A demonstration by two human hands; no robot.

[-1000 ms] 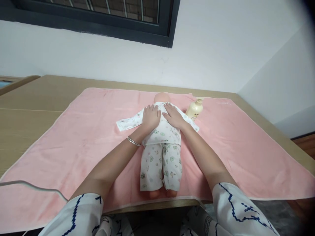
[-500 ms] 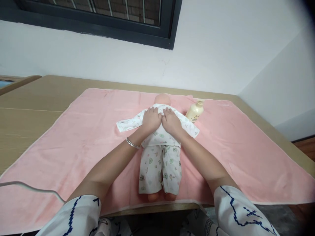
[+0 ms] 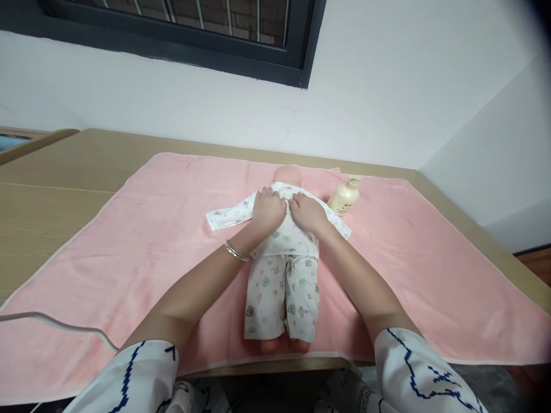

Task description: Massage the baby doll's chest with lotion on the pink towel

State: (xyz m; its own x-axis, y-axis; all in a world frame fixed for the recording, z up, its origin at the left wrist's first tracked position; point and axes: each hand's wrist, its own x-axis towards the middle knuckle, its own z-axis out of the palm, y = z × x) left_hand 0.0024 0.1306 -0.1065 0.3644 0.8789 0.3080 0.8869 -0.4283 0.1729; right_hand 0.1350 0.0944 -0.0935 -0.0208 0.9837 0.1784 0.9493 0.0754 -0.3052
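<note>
A baby doll (image 3: 287, 175) lies stretched out, its head at the far end, in a white printed long-sleeved top (image 3: 286, 244) and matching trousers (image 3: 264, 298). My left hand (image 3: 269, 211) rests flat on the upper part of the top, fingers extended towards the doll's head. Beside it, my right hand (image 3: 307, 212) lies on the same cloth, its fingers angled inward and slightly bent. Only a narrow strip of fabric shows between the two hands. Which way the doll faces is not clear.
A pink cloth (image 3: 172, 218) covers much of the wooden table (image 3: 55, 189). Right of the doll stands a cream pump bottle (image 3: 343, 197), close to its sleeve. A grey cable (image 3: 60, 325) crosses the cloth at left. Behind are a white wall and a dark-framed window (image 3: 297, 63).
My right hand has shifted slightly right, away from my left hand, and its fingers now turn more inward. My left hand stays on the top. The view has moved slightly.
</note>
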